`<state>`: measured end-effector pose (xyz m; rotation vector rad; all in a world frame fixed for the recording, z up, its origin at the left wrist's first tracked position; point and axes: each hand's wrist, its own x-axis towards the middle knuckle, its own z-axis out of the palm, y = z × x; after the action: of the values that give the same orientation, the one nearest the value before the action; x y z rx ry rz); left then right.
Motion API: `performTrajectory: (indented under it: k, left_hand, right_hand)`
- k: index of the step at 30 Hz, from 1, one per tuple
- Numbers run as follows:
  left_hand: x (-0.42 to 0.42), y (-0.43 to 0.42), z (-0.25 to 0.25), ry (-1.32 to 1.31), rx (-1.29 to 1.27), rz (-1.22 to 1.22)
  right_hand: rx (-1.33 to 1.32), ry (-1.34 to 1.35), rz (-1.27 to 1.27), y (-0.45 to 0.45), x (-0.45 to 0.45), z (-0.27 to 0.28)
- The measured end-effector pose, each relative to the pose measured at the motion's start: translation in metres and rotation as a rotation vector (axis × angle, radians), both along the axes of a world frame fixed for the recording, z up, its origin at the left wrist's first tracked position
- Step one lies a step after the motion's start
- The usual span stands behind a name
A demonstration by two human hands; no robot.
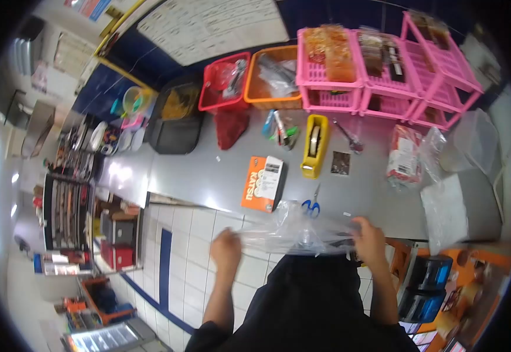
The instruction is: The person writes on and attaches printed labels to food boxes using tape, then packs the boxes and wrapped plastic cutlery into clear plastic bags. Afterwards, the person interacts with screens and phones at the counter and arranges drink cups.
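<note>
Evidently the handling of the bag (284, 230) was under way but unfinished. It was stretched crosswise between the two hands, in front of the person's dark clothing and along the near edge of the tabletop (202, 170); whether any of it rested there could not be told. The left hand (226, 247) had its fingers curled tight, pinching one end of the clear film, and the right hand (371, 240) gripped the opposite end.

So much seemed done: the bag was taken up and drawn taut. No knot or tape could be made out on it, so any fastening looked undone. A shiny, rounded patch showed at its middle, too blurred to tell contents from creases.

Just beyond the bag lay the scissors (311, 206), untouched. The dispenser (314, 146), the box (261, 185) and the dark packet (341, 163) sat farther back, with neither hand on them. Nothing showed the bag released or set down, so letting go of it also remained.
</note>
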<state>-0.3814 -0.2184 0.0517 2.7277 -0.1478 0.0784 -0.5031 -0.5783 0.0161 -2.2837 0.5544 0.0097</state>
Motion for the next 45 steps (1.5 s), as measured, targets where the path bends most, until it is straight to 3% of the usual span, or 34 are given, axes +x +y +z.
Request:
performTrajectory:
  k: [1, 2, 4, 5, 7, 8, 10, 11, 13, 14, 15, 16, 17, 18, 20, 22, 23, 25, 26, 27, 28, 33, 35, 37, 39, 41, 43, 45]
  left_hand:
    - [-0.011, 0.029, 0.001, 0.131, -0.017, 0.199]
    - [-0.030, 0.039, 0.001, 0.142, -0.003, 0.229]
    - [-0.058, 0.055, 0.001, 0.213, 0.187, 0.534]
    - [-0.069, 0.052, 0.006, 0.220, 0.193, 0.541]
    - [-0.090, 0.023, 0.023, -0.150, 0.412, 0.470]
    - [-0.095, 0.008, 0.031, -0.145, 0.398, 0.478]
    - [-0.100, -0.018, 0.043, -0.186, 0.368, 0.231]
    - [-0.100, -0.024, 0.041, -0.209, 0.232, 0.233]
    - [-0.089, 0.000, 0.031, -0.197, 0.208, 0.200]
    - [-0.086, 0.029, 0.021, -0.175, 0.061, 0.278]
    - [-0.083, 0.064, 0.013, -0.152, -0.087, 0.348]
    - [-0.076, 0.088, 0.014, -0.392, 0.010, 0.332]
    - [-0.078, 0.123, 0.013, -0.350, 0.039, 0.385]
    - [-0.078, 0.164, 0.004, -0.344, 0.117, 0.418]
    - [-0.069, 0.189, 0.039, -0.003, 0.117, 0.751]
    - [-0.074, 0.248, 0.023, 0.023, 0.037, 0.720]
    - [-0.074, 0.268, 0.018, 0.061, 0.004, 0.727]
    - [-0.067, 0.298, -0.009, 0.048, -0.048, 0.575]
    - [-0.053, 0.297, 0.005, 0.029, -0.083, 0.438]
    - [-0.046, 0.288, 0.016, 0.208, -0.172, 0.556]
    - [-0.040, 0.299, 0.004, 0.228, -0.194, 0.533]
    - [-0.008, 0.328, -0.074, 0.173, -0.370, 0.576]
    - [0.008, 0.323, -0.086, 0.176, -0.465, 0.582]
    - [0.022, 0.307, -0.074, 0.201, -0.493, 0.592]
    - [0.034, 0.285, -0.044, 0.241, -0.559, 0.511]
    - [0.045, 0.265, -0.021, 0.256, -0.634, 0.290]
    - [0.050, 0.246, 0.032, 0.429, -0.604, 0.018]
    - [0.047, 0.238, 0.056, 0.342, -0.396, -0.356]
  right_hand:
    - [0.015, 0.008, 0.034, 0.003, 0.009, 0.006]
    - [0.028, -0.045, 0.092, 0.013, 0.020, 0.019]
    - [0.077, -0.252, 0.214, 0.036, 0.043, 0.025]
    - [0.143, -0.287, 0.298, 0.049, 0.056, 0.033]
    - [0.243, -0.355, 0.506, 0.081, 0.075, 0.052]
    - [0.280, -0.383, 0.634, 0.101, 0.082, 0.063]
    - [0.289, -0.468, 0.894, 0.146, 0.088, 0.073]
    - [0.348, -0.528, 0.975, 0.168, 0.089, 0.079]
    - [0.262, -0.370, 1.139, 0.203, 0.098, 0.076]
    - [0.241, -0.364, 1.136, 0.210, 0.107, 0.066]
    - [0.107, -0.412, 1.049, 0.214, 0.120, 0.053]
    - [-0.027, -0.460, 0.956, 0.216, 0.132, 0.044]
    - [-0.137, -0.175, 0.913, 0.214, 0.146, 0.042]
    - [-0.152, -0.065, 0.883, 0.210, 0.159, 0.021]
    - [0.215, 0.173, 0.719, 0.200, 0.179, 0.039]
    - [0.012, -0.079, 0.193, 0.220, 0.196, -0.003]
    - [-0.137, -0.070, 0.037, 0.230, 0.212, -0.015]
    - [-0.288, -0.064, -0.128, 0.242, 0.247, -0.019]
    - [-0.231, 0.087, -0.238, 0.247, 0.264, -0.016]
    - [-0.169, 0.242, -0.341, 0.255, 0.278, -0.015]
    - [-0.166, 0.243, -0.333, 0.262, 0.286, -0.021]
    - [-0.356, 0.363, 0.109, 0.280, 0.287, -0.020]
    - [-0.208, 0.325, 0.221, 0.284, 0.275, -0.007]
    - [0.259, 0.227, 0.394, 0.279, 0.263, -0.022]
    - [0.610, 0.285, 0.647, 0.311, 0.236, 0.039]
    - [0.719, 0.396, 0.941, 0.334, 0.221, 0.045]
    - [0.654, 0.374, 1.170, 0.362, 0.210, 0.024]
    - [0.772, 0.354, 1.077, 0.385, 0.204, 0.011]
